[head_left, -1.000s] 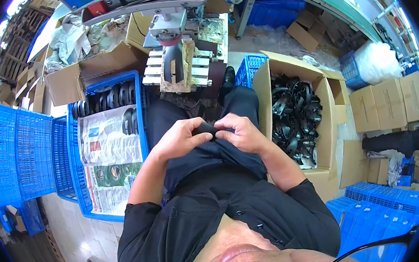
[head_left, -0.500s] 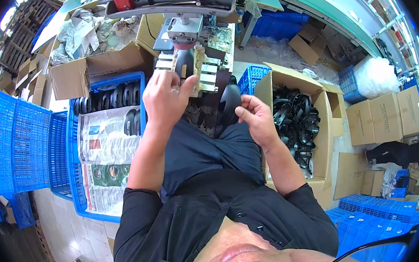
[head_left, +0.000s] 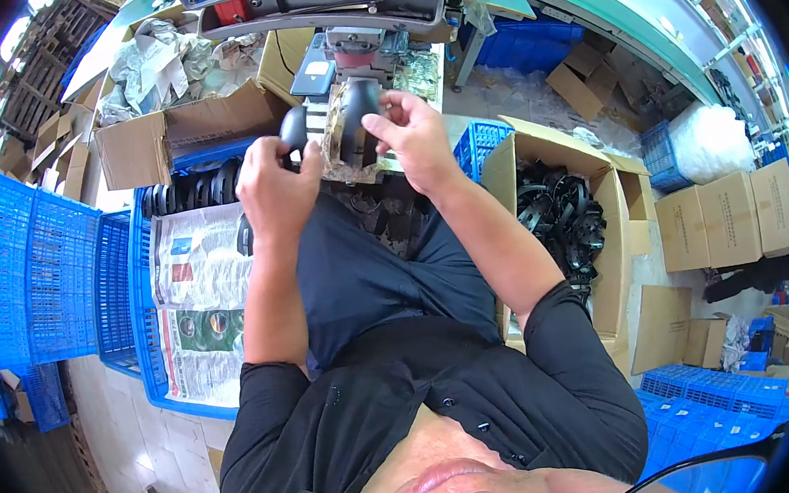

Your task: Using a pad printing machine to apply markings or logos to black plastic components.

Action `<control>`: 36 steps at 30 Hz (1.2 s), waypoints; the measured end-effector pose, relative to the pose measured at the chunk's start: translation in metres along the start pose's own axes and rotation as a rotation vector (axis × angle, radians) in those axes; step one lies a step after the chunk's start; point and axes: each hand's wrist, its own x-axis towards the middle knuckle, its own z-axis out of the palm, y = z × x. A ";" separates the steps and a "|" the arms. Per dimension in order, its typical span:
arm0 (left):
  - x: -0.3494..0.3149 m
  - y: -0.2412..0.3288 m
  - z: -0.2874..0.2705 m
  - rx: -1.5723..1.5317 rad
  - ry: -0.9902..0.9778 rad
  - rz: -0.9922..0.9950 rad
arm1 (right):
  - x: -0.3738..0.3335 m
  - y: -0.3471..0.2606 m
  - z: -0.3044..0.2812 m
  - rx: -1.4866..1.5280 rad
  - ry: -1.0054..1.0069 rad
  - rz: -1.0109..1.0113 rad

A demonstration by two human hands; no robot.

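My left hand (head_left: 278, 183) is closed round a smooth black curved plastic piece (head_left: 292, 127), held just left of the machine's fixture (head_left: 318, 123). In my right hand (head_left: 416, 143) is another black curved piece (head_left: 360, 99), standing lengthwise over the middle of the fixture; my thumb and fingers grip its right side. Whether this piece rests on the fixture or hovers above it, I cannot tell. Behind it is the pink pad (head_left: 357, 59) under the machine's head. The fingertips of both hands are partly hidden.
At the left, a blue crate (head_left: 148, 358) holds newspaper and a row of black pieces (head_left: 191, 193). An open carton (head_left: 607, 258) of black parts stands at the right. Behind the crate is a carton (head_left: 133, 156) of crumpled paper. The machine's frame (head_left: 321, 16) overhangs the fixture.
My left hand has moved left off the fixture, taking a black piece with it. My right hand has risen from near my lap to the fixture with another black piece.
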 end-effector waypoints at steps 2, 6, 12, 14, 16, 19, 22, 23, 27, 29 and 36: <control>-0.010 -0.012 -0.007 -0.002 -0.077 -0.088 | 0.011 0.010 0.008 -0.183 0.090 -0.033; -0.040 -0.068 -0.033 0.069 -0.141 -0.274 | 0.001 0.010 0.019 -0.122 0.080 -0.005; -0.080 -0.197 -0.048 0.185 -0.172 -0.527 | -0.057 0.031 -0.099 -0.355 0.244 0.007; -0.099 -0.234 -0.062 0.261 -0.199 -0.582 | -0.076 0.053 -0.153 -0.631 0.364 -0.075; -0.114 -0.264 -0.064 0.327 -0.233 -0.571 | -0.100 0.070 -0.220 -0.792 0.320 0.049; -0.121 -0.282 -0.052 0.344 -0.284 -0.515 | -0.152 0.090 -0.294 -1.349 0.349 0.202; -0.117 -0.285 -0.035 0.350 -0.299 -0.507 | -0.187 0.102 -0.309 -1.441 0.269 0.454; -0.114 -0.284 -0.029 0.356 -0.312 -0.505 | -0.195 0.109 -0.308 -1.446 0.238 0.513; -0.113 -0.288 -0.014 0.269 -0.347 -0.471 | -0.217 0.153 -0.310 -1.130 0.140 0.614; -0.119 -0.288 -0.014 0.320 -0.291 -0.417 | -0.220 0.150 -0.286 -1.167 0.153 0.542; -0.122 -0.253 -0.018 0.266 -0.182 -0.337 | -0.228 0.138 -0.278 -1.168 0.281 0.566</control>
